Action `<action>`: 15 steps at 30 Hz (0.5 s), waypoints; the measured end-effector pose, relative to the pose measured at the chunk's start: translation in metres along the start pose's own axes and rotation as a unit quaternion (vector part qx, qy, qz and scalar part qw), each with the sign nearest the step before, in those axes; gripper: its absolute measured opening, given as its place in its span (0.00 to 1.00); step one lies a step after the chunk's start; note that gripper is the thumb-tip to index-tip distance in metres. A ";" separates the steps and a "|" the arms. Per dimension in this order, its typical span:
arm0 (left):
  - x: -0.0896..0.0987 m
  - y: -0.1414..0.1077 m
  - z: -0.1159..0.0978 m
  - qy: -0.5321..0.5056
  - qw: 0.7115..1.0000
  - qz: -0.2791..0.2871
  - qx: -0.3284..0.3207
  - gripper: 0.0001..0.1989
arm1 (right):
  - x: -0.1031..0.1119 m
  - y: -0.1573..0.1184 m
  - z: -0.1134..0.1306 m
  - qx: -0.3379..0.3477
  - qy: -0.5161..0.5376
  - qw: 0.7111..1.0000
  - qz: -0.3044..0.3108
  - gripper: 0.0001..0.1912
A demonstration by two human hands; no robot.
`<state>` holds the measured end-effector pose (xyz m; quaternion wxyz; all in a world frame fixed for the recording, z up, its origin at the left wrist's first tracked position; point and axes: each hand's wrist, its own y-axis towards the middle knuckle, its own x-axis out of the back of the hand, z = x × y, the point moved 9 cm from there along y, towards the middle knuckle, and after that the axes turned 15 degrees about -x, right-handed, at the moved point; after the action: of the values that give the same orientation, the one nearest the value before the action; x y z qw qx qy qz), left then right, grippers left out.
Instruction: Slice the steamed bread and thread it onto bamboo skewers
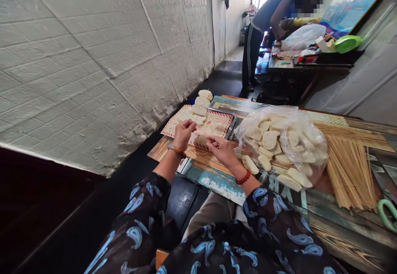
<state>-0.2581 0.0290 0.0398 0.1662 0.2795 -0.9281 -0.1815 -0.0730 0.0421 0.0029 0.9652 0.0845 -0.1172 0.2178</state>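
My left hand is closed in a pinch above a paper sheet with a red-and-white striped border. Its fingertips are close to a row of pale, oval bread-like slices running away from me over the sheet's far edge. To the right, my right hand is also pinched, low over the sheet's near edge. Whatever either set of fingertips holds is too small to make out. A clear plastic bag spills more of these slices onto the table beside my right hand.
Thin wooden skewers lie fanned out at the right, by green-handled scissors. A metal tray shows under the sheet. A white brick-patterned wall rises at the left. Another person bends over a cluttered table farther back.
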 end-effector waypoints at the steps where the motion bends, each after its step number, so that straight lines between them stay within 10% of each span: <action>1: 0.000 -0.001 0.009 0.013 1.000 0.001 0.005 0.08 | 0.001 -0.001 -0.007 -0.007 0.000 1.000 -0.001 0.12; 15: -0.035 0.006 0.061 0.309 0.943 0.119 0.003 0.09 | -0.007 -0.003 -0.036 -0.027 0.006 0.999 0.021 0.15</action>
<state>-0.2589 0.0690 -0.0184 0.4646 0.2099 -0.8580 -0.0619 -0.0709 0.0442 -0.0333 0.9631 0.0551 -0.1190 0.2350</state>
